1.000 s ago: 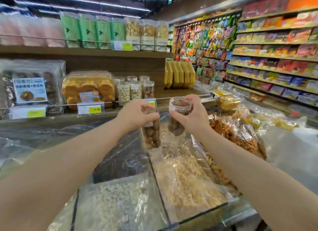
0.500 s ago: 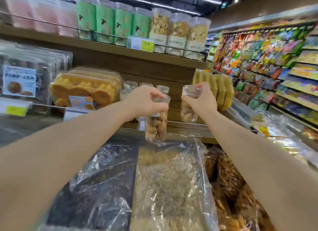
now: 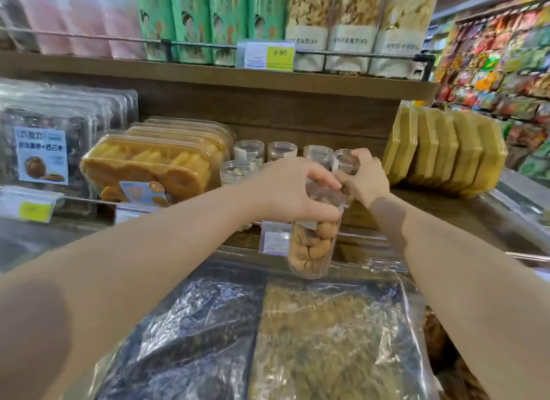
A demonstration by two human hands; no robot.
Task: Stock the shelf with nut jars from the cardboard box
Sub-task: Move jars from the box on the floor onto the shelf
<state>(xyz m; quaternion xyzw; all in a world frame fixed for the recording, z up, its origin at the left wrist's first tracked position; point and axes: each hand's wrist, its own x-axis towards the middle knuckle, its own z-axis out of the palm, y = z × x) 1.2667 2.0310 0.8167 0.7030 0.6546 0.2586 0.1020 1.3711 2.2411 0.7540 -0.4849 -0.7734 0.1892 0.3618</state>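
Nut jar (image 3: 312, 245) under left hand (image 3: 293, 191) now tilted, drawn close to right hand (image 3: 364, 182); hands almost touching, half second ago apart. Left fingers curled round jar top; right fingers gripping lid end of second jar (image 3: 345, 163), base hidden. Clear smooth plastic cylinders, knobbly brown nuts, white label strip. Left of hands: glossy biscuit trays (image 3: 154, 161). Beyond knuckles: standing lidded jars (image 3: 250, 151). Right: flat yellow packs (image 3: 446, 149) on wooden shelf (image 3: 431, 204). Beneath forearms: crinkled plastic film (image 3: 327, 325) over bulk goods. Far right: snack aisle (image 3: 506, 57).

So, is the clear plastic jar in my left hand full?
Full: round brown nuts pack the jar up to the left hand.
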